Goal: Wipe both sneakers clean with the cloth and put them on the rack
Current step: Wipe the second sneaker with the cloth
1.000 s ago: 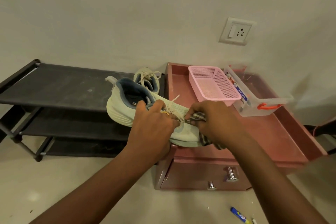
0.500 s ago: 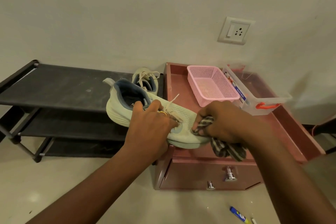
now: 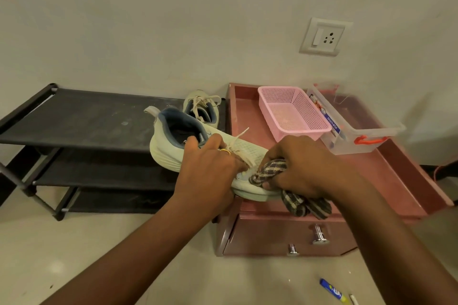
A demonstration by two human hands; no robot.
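Against a plain wall stand a black rack [image 3: 86,121] and a pink cabinet [image 3: 396,168]. In the air above where they meet, the left hand [image 3: 210,168] grips a pale sneaker [image 3: 168,151] at its laced middle, fingers curled over it. The right hand [image 3: 304,163], clenched round a bunched checked cloth [image 3: 270,171], has slid from the laces to the toe's side in the last second. The wipe looks near its end, and the other sneaker [image 3: 202,106] already sits on the rack's top shelf.
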